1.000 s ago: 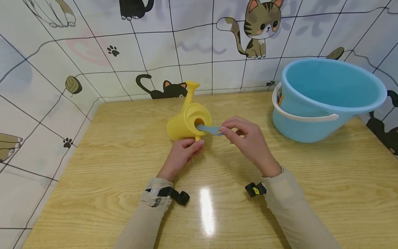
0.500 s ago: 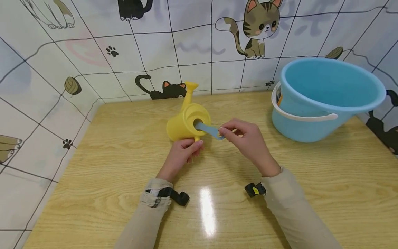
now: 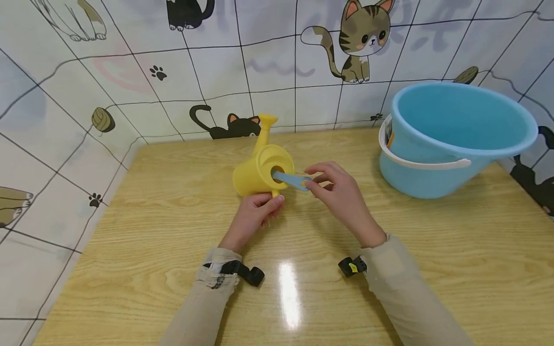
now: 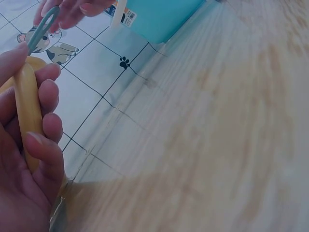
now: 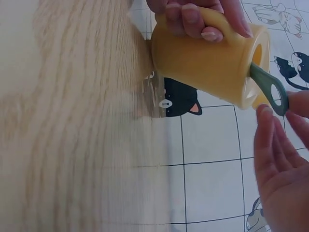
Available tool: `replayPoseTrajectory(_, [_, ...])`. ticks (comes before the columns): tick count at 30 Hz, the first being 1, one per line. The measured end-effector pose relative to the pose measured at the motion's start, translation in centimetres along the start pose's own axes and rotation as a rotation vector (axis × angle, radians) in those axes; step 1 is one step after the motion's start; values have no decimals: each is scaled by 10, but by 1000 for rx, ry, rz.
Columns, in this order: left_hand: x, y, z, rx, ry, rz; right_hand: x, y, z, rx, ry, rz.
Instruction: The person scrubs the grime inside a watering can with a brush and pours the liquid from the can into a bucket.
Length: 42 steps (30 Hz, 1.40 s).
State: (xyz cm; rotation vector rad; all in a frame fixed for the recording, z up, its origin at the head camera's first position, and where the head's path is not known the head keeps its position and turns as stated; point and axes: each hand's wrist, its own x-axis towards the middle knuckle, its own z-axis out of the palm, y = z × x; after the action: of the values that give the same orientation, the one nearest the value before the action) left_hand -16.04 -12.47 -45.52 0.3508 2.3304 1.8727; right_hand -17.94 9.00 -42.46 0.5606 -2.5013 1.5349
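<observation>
A yellow toy watering can [image 3: 255,173] is tipped with its round opening toward the right hand and its spout toward the wall. The left hand [image 3: 255,211] grips its handle, fingers curled round it, as the left wrist view shows. A flat blue toy-tool handle [image 3: 287,180] with an oval hole at its end sticks out of the opening; its far part is hidden inside. The right hand [image 3: 337,197] lightly pinches the holed end between thumb and fingertips, the index finger raised off it. In the right wrist view, fingertips [image 5: 264,113] sit at the edge of the blue handle [image 5: 270,87].
A big light-blue bucket [image 3: 424,178] with a white carrying handle [image 3: 424,165] stands at the right, a wide blue basin [image 3: 467,115] set on top of it. Behind the wooden table [image 3: 151,230] rises a wall covering [image 3: 268,62] printed with cats and grid lines.
The blue handle dipped, then swung back up slightly within the opening. The right hand's index finger has lifted, baring the oval hole. The left hand and watering can stay nearly in place.
</observation>
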Motion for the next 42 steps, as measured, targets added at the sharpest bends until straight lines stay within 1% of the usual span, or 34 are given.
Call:
replayPoseTrajectory(2, [0,-1,1,2,1,-7,1,2,0,44,-37,68])
replayPoseTrajectory(4, [1,-2,1,4,2,-12,0,-4,-1,99,-79,120])
replayPoseTrajectory(7, [1,-3,1,9,1,-16,1,-3,-1,144,-115,148])
replayPoseTrajectory(9, [1,-3,1,6,3,-19,1,-3,-1,155,-105,138])
replayPoseTrajectory(11, [0,-2,2,0,4,-23,2,3,-1,152,-80,123])
replayPoseTrajectory(12, [0,-1,2,-2,5,-26,1,2,-1,153,-68,114])
replayPoseTrajectory(16, [1,-4,1,-10,5,-35,-2,-15,-8,180,-21,97])
replayPoseTrajectory(19, [5,-12,1,-14,7,-39,-5,-29,-12,224,0,73])
replayPoseTrajectory(22, [9,-20,0,-16,13,-36,-7,-37,-14,266,1,37])
replayPoseTrajectory(24, [10,-24,0,-20,17,-28,-8,-38,-14,292,-12,15])
replayPoseTrajectory(27, [11,-27,0,-17,22,-15,-8,-34,-14,313,-31,-17])
replayPoseTrajectory(30, [11,-29,0,-17,22,-13,-8,-26,-11,310,-49,-39])
replayPoseTrajectory(34, [11,-27,0,-19,17,-27,-7,-22,-10,291,-61,-44])
replayPoseTrajectory(39, [6,-14,0,-19,10,-26,-9,-32,-10,289,-92,-4])
replayPoseTrajectory(42, [2,-6,0,-14,11,-15,-10,-38,-8,250,-125,22])
